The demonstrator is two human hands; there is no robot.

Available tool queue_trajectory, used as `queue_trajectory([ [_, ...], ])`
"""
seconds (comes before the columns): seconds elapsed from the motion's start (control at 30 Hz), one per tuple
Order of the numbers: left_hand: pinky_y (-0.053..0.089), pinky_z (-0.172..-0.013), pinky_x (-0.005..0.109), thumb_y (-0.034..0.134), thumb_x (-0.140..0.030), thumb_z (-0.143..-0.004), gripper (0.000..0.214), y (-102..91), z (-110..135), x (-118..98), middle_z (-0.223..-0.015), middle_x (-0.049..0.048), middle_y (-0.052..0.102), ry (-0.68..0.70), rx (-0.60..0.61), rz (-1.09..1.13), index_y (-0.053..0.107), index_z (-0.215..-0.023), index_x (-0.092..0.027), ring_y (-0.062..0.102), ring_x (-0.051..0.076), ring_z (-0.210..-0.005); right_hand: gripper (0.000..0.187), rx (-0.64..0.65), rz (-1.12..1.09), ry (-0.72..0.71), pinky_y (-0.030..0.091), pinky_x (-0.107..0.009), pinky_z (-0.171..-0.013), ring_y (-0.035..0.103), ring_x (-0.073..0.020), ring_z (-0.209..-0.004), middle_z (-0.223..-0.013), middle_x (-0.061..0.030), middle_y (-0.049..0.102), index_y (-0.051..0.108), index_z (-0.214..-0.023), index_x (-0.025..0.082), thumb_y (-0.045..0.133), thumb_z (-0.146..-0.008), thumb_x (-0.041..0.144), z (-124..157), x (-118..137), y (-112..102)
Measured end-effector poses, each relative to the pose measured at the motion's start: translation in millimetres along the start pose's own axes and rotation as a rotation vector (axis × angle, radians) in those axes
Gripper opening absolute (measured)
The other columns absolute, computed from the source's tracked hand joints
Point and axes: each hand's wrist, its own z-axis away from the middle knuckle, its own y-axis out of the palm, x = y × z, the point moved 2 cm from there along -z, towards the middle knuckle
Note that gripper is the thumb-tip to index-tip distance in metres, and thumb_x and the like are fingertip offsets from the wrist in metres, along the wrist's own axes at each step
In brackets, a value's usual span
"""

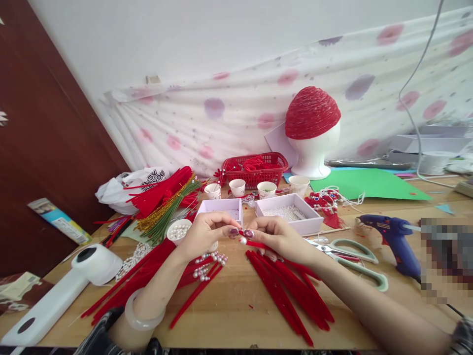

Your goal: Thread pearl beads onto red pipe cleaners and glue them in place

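My right hand is closed on a red pipe cleaner, with a white pearl bead at its left end. The fingertips of my left hand pinch close to that end, on what looks like a red part of the same pipe cleaner. Thumbs nearly meet above the table. Loose red pipe cleaners lie fanned out below my right hand. Beaded stems rest under my left wrist, and a paper cup of pearls stands just left of my left hand.
Two small boxes of beads sit behind my hands. Scissors and a blue glue gun lie to the right. A red basket and a foam head stand at the back. A white handled device lies left.
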Motion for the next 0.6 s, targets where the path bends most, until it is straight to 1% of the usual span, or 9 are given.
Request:
queue_trajectory([
  [0.07,0.05,-0.065,0.026,0.089,-0.036,-0.062,0.025,0.3,0,1,-0.068,0.0037,0.071,-0.008,-0.014,0.008,0.078,-0.071,-0.015,0.061,0.015,-0.063,0.05,0.004,0.0,-0.006,0.022,-0.018,-0.035,0.036,-0.005,-0.035,-0.043,0.0097,0.045,0.059,-0.077,0.016,0.067,-0.076,0.065,-1,-2,-1],
  [0.17,0.051,-0.068,0.026,0.089,-0.036,-0.062,0.027,2.1,0,6,-0.073,0.0024,0.072,-0.008,-0.067,0.051,0.075,-0.074,-0.017,0.063,0.015,-0.066,0.048,-0.007,-0.036,-0.039,0.025,-0.018,-0.037,0.038,-0.0045,-0.036,-0.048,0.0084,0.05,0.057,-0.079,0.016,0.067,-0.078,0.063,-2,-5,-3],
  [0.23,0.052,-0.069,0.027,0.089,-0.037,-0.062,0.028,3.9,0,10,-0.073,0.002,0.072,-0.006,-0.089,0.076,0.074,-0.074,-0.017,0.063,0.015,-0.066,0.047,-0.015,-0.039,-0.051,0.026,-0.018,-0.038,0.038,-0.0045,-0.038,-0.05,0.0087,0.049,0.057,-0.081,0.017,0.066,-0.079,0.063,-2,-6,-3],
  [0.33,0.051,-0.069,0.027,0.089,-0.036,-0.062,0.028,6.3,-1,13,-0.072,0.0027,0.071,-0.004,-0.091,0.095,0.074,-0.074,-0.016,0.063,0.015,-0.066,0.047,-0.028,-0.008,-0.047,0.025,-0.018,-0.038,0.038,-0.005,-0.039,-0.049,0.0098,0.044,0.057,-0.082,0.017,0.065,-0.08,0.063,-2,-7,-2],
  [0.47,0.052,-0.072,0.027,0.09,-0.033,-0.061,0.026,8.0,0,14,-0.076,0.0046,0.072,0.007,-0.066,0.101,0.076,-0.073,-0.015,0.064,0.017,-0.072,0.049,-0.026,0.013,-0.058,0.025,-0.019,-0.038,0.039,-0.0053,-0.04,-0.054,0.0087,0.045,0.057,-0.082,0.017,0.064,-0.08,0.066,-2,-8,0],
  [0.53,0.052,-0.074,0.027,0.089,-0.034,-0.064,0.026,7.7,0,15,-0.079,0.0056,0.073,0.014,-0.059,0.111,0.077,-0.077,-0.015,0.065,0.017,-0.075,0.049,-0.034,0.028,-0.068,0.026,-0.019,-0.039,0.039,-0.0055,-0.04,-0.055,0.0084,0.046,0.057,-0.083,0.017,0.062,-0.081,0.066,-2,-8,1],
  [0.6,0.052,-0.075,0.027,0.081,-0.042,-0.074,0.029,6.5,1,16,-0.085,0.0066,0.074,0.022,-0.061,0.137,0.077,-0.088,-0.016,0.066,0.017,-0.077,0.048,-0.054,0.035,-0.083,0.028,-0.02,-0.041,0.04,-0.0061,-0.042,-0.056,0.0076,0.047,0.056,-0.083,0.017,0.06,-0.084,0.065,-3,-9,1],
])
